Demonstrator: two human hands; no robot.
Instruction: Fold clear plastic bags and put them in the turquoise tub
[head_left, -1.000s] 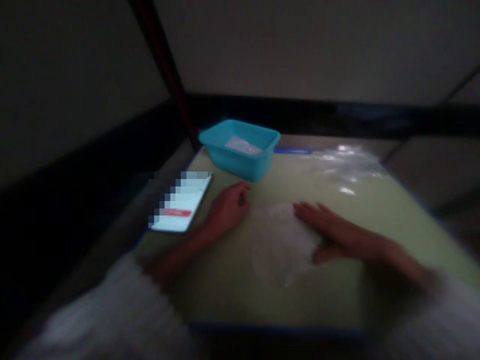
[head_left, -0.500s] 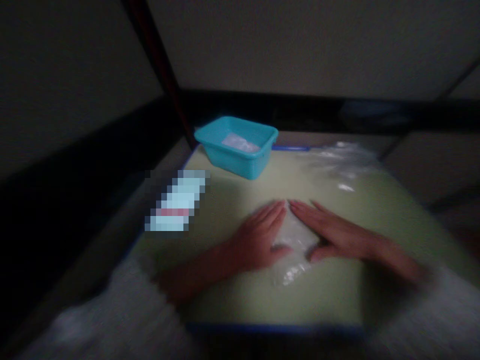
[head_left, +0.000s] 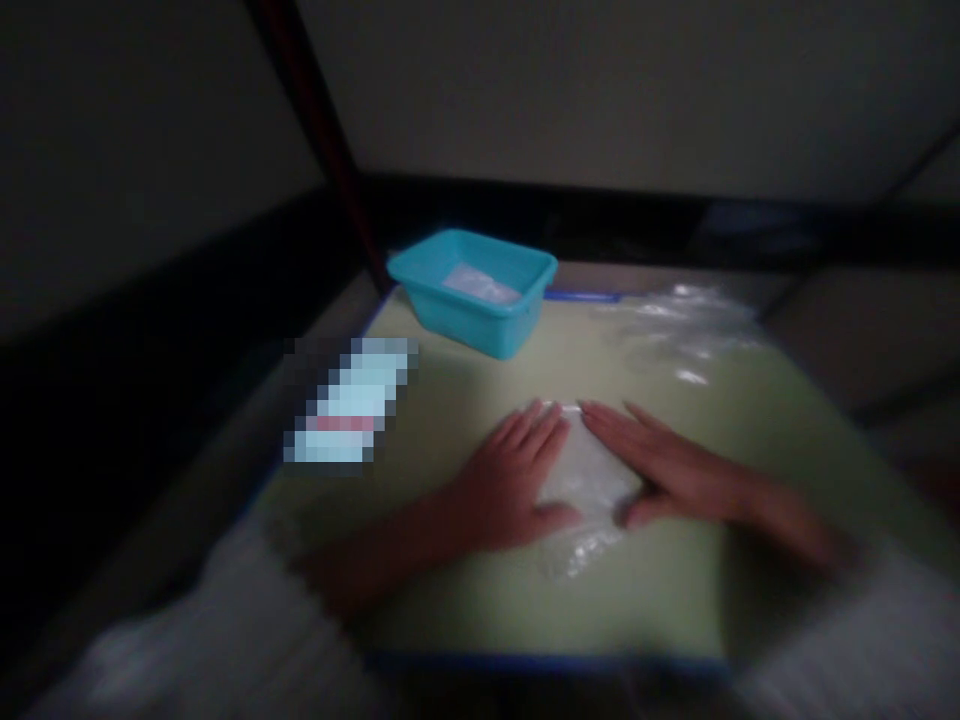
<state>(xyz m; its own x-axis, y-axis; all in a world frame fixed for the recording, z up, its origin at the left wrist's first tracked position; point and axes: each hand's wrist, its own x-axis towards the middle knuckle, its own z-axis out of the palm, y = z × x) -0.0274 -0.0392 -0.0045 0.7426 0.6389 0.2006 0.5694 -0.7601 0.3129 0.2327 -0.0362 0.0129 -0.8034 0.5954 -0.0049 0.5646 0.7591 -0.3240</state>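
Observation:
A clear plastic bag (head_left: 583, 482) lies flat on the pale green table top (head_left: 465, 590). My left hand (head_left: 511, 478) rests palm down on the bag's left side, fingers stretched out and close together. My right hand (head_left: 660, 463) lies flat on its right side, fingers pointing left. The fingertips of both hands nearly meet above the bag's far edge. Both sleeves are white and fuzzy. The picture is dim and blurred.
A turquoise plastic tub (head_left: 474, 288) with something white inside stands at the back of the table. A lit phone (head_left: 347, 404) lies at the left edge. A heap of clear plastic bags (head_left: 686, 325) sits at the back right. A dark red post (head_left: 319, 125) rises behind.
My left hand came from beside the phone over to the bag and now lies flat on it. My right hand stayed on the bag.

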